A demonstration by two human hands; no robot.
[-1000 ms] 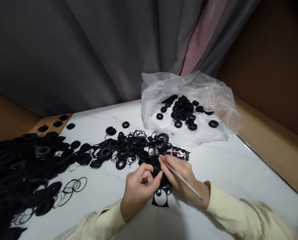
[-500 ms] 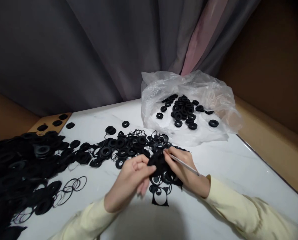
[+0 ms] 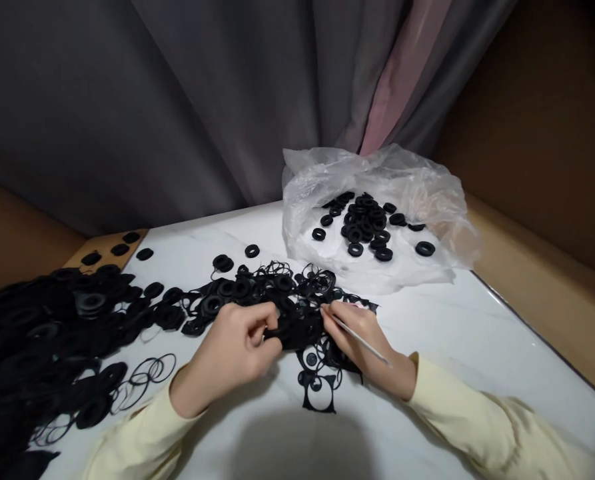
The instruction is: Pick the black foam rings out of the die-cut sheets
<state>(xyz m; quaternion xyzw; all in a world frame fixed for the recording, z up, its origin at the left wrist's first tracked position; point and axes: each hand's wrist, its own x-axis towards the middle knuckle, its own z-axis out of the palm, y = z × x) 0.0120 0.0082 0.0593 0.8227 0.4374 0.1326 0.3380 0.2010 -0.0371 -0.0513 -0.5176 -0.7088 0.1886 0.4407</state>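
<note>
My left hand [image 3: 230,350] is closed, thumb and fingers pinching the left end of a black rubber piece [image 3: 292,331] with round holes in it. My right hand [image 3: 360,330] grips a thin, pale, pen-like stick [image 3: 364,340]; its tip is hidden near the right end of the rubber piece. Beneath and in front of the hands lie cut-out black scraps, among them a square frame [image 3: 320,398] with a round hole. Just behind the hands is a heap of black rings [image 3: 242,288] mixed with thin loops.
On the white table [image 3: 217,233], a clear plastic bag [image 3: 302,180] holds several black rings [image 3: 367,213] at the back right. A large dark heap [image 3: 37,333] of rings and scraps covers the left side. Thin loops [image 3: 144,377] lie beside it. A grey curtain [image 3: 202,100] hangs behind.
My left hand has moved left and closed on the end of the rubber piece, which now stretches lower and further left. My right hand has stayed almost in place with the stick.
</note>
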